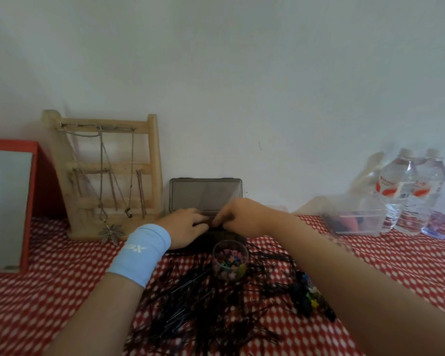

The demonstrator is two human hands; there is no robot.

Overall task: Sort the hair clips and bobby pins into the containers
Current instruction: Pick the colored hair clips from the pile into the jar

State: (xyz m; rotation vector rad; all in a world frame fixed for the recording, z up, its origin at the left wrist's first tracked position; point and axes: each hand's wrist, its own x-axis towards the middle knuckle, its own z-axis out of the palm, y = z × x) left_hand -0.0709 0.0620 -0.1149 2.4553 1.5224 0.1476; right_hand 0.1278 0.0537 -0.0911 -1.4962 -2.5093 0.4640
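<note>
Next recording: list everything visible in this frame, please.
bobby pins: a pile, black, on the cloth before the box
cup: 1, clear, holding coloured clips, amid the pins
loose clips: a few, mixed colours, by the right forearm
box: 1, dark, lid up, by the wall
rack: 1, wooden, left of the box, hung with necklaces
mirror: 1, red frame, far left
tub: 1, clear, right of the box
bottles: 2, clear, far right
cloth: 1, red with white dots, under everything
wristband: 1, light blue, left wrist
left hand: 1, on the box
right hand: 1, fingers bent onto the box, grip unclear
</note>
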